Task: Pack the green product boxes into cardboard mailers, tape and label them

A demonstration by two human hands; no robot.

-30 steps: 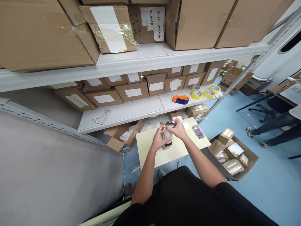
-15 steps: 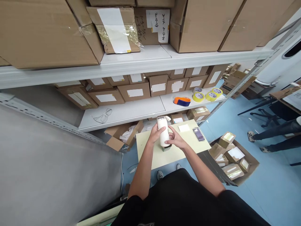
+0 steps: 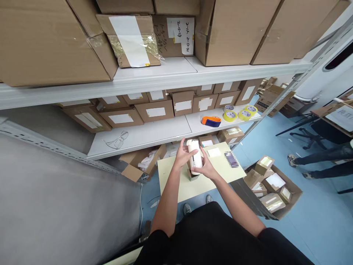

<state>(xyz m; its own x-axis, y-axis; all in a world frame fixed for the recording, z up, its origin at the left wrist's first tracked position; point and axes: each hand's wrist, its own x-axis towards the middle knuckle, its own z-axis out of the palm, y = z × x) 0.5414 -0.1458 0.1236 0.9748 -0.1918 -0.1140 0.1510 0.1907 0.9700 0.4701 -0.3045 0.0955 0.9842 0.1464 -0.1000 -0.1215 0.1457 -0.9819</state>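
Observation:
A white tumbler (image 3: 195, 158) with a lid is held between both hands above the pale yellow table (image 3: 171, 184). My left hand (image 3: 183, 154) is closed on its left side, thumb across the front. My right hand (image 3: 206, 167) grips the lower right side, fingers partly behind it. Dark print shows on the tumbler's front. Below the tumbler stands a small box (image 3: 192, 176), mostly hidden by the tumbler and my hands. A white card (image 3: 214, 152) and a blurred purple item (image 3: 231, 159) lie to the right on the table.
Ahead is a shelf (image 3: 154, 129) with labelled cartons, glasses (image 3: 117, 141), an orange and blue roll (image 3: 211, 121) and yellow tape rolls (image 3: 230, 116). An open carton (image 3: 136, 165) stands left of the table. At right, a large carton (image 3: 293, 195) holds several small boxes; another person's legs (image 3: 325, 162) show beyond.
The tumbler has turned in my hands, so dark print now faces me and the strap at its lid no longer shows. The left fingers have shifted upward. The view has moved slightly.

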